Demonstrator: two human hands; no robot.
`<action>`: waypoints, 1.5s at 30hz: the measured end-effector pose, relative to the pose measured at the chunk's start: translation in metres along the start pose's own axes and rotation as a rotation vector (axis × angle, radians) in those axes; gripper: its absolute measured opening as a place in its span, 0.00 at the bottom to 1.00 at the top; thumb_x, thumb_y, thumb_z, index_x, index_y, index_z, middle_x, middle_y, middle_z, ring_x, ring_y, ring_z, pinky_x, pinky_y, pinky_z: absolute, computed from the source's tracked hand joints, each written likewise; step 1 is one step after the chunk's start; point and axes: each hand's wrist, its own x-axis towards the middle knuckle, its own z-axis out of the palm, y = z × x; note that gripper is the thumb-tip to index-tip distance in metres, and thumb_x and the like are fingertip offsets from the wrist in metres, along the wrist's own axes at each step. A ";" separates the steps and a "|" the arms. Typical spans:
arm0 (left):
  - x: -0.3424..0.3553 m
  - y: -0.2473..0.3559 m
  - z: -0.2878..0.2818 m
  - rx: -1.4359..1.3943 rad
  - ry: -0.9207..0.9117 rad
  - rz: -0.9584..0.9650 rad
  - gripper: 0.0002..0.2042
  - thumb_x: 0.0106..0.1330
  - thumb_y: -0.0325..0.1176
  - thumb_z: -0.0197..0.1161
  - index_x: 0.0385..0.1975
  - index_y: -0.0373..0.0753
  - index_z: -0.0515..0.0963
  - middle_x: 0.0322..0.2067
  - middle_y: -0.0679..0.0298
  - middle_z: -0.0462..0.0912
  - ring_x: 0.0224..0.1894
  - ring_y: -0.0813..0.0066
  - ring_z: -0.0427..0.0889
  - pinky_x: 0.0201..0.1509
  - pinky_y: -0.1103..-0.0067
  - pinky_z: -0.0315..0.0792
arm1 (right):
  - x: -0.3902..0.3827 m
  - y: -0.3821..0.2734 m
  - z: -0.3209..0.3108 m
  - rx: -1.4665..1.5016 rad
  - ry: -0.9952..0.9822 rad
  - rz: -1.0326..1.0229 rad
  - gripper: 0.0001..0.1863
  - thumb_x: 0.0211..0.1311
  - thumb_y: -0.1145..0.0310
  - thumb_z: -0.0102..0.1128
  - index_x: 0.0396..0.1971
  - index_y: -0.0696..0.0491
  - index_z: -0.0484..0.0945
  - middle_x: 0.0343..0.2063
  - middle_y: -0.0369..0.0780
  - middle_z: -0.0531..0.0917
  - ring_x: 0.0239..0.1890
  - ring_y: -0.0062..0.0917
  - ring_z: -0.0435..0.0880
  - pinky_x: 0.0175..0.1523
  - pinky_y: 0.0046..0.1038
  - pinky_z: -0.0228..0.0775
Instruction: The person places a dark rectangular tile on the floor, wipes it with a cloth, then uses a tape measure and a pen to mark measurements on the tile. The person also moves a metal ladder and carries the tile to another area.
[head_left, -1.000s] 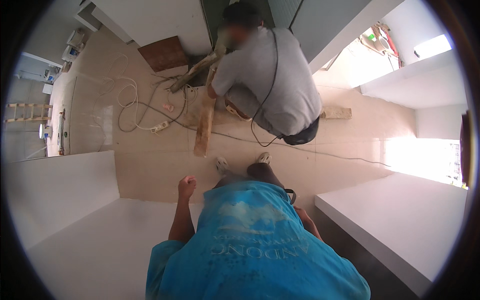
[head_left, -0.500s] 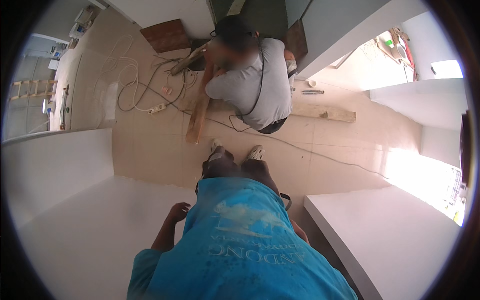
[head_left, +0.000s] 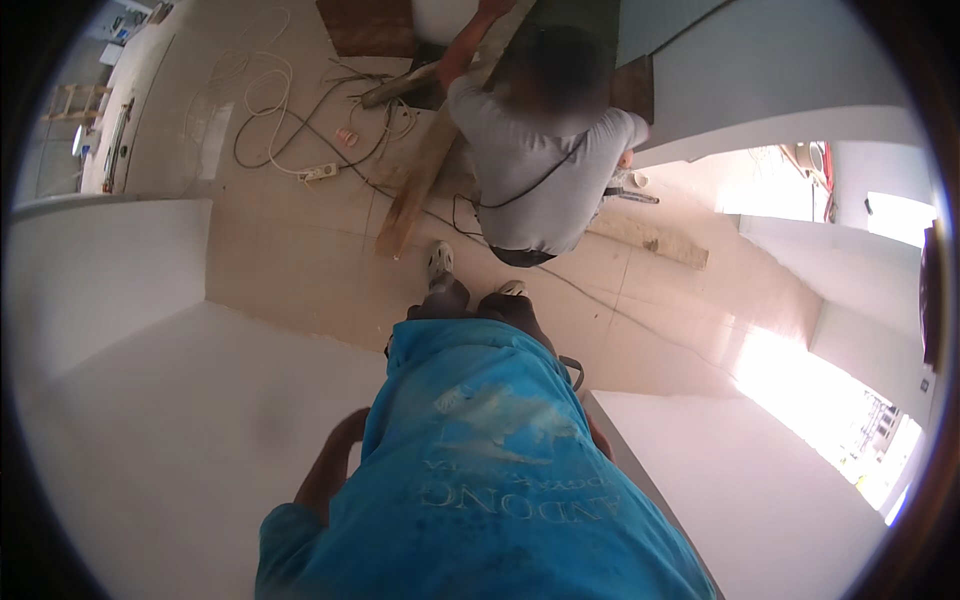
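My left hand (head_left: 345, 430) hangs beside my blue shirt (head_left: 480, 480), fingers loosely curled with nothing in them, just above a white panel (head_left: 150, 440). My right hand is hidden behind my body; only a sliver of that arm (head_left: 598, 438) shows. My shoes (head_left: 440, 262) stand on the beige tiled floor. Straight ahead a person in a grey shirt (head_left: 540, 180) bends over a long wooden plank (head_left: 420, 175) and has one hand on it.
Cables (head_left: 265, 115) and a white power strip (head_left: 320, 172) lie on the floor at the far left. A short wooden board (head_left: 650, 240) lies to the right of the person. Another white panel (head_left: 760, 500) flanks my right. A small ladder (head_left: 70, 100) stands far left.
My left arm has dropped from a raised fist to my side. The view has shifted, so the person in grey and the plank sit higher and closer in the picture.
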 end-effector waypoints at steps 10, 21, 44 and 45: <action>0.071 0.038 -0.130 -0.848 0.545 0.036 0.16 0.66 0.40 0.57 0.38 0.31 0.80 0.31 0.57 0.83 0.33 0.73 0.83 0.38 0.77 0.77 | 0.021 -0.049 0.038 -0.253 0.065 -0.112 0.14 0.58 0.66 0.63 0.42 0.57 0.82 0.39 0.43 0.85 0.41 0.30 0.85 0.49 0.32 0.75; 0.141 0.014 -0.161 -0.791 0.527 0.100 0.15 0.65 0.38 0.57 0.38 0.30 0.80 0.29 0.60 0.83 0.29 0.75 0.82 0.36 0.78 0.77 | 0.013 -0.046 0.085 -0.233 0.144 -0.101 0.14 0.56 0.66 0.65 0.41 0.56 0.82 0.38 0.43 0.85 0.41 0.31 0.85 0.48 0.32 0.75; 0.145 0.054 -0.188 -0.702 0.486 0.015 0.14 0.65 0.40 0.58 0.39 0.35 0.80 0.29 0.63 0.83 0.28 0.76 0.82 0.30 0.81 0.73 | 0.036 -0.031 0.084 -0.072 0.191 -0.122 0.13 0.50 0.72 0.62 0.38 0.57 0.81 0.37 0.49 0.84 0.44 0.41 0.84 0.49 0.36 0.73; 0.143 0.058 -0.191 -0.695 0.477 0.008 0.13 0.65 0.40 0.58 0.40 0.36 0.80 0.30 0.64 0.83 0.28 0.77 0.82 0.31 0.81 0.73 | 0.038 -0.032 0.083 -0.075 0.192 -0.145 0.13 0.50 0.73 0.62 0.38 0.57 0.81 0.37 0.49 0.84 0.44 0.42 0.84 0.49 0.36 0.73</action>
